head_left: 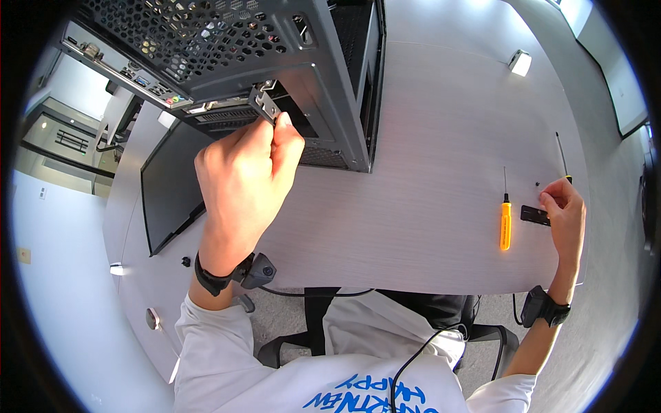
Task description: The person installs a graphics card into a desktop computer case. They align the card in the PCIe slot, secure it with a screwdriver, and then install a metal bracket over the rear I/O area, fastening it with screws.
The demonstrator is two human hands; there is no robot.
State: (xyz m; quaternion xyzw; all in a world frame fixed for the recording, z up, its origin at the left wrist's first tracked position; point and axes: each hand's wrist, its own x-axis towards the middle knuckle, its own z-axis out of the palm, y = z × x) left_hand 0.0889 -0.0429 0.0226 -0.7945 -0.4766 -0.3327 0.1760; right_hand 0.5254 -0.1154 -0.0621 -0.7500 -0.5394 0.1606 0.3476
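A black computer case (320, 89) stands at the table's far left, its perforated back turned my way. My left hand (248, 162) is closed at its expansion slots, thumb and forefinger pinching a small metal bracket (267, 104) at the slot opening. At the right side of the table, my right hand (567, 213) has its fingertips drawn together over a black slotted plate (535, 215); whether anything is between them is too small to tell. A tiny dark screw (538, 184) lies just beyond these fingertips. One yellow-handled screwdriver (506, 224) lies left of the plate.
Another screwdriver (561, 155) lies partly behind my right hand. A dark flat panel (172, 186) rests left of the case. A small white block (520, 62) stands at the far right. Near the left edge lies a small black piece (186, 261). A cable (317, 295) runs along the table's front.
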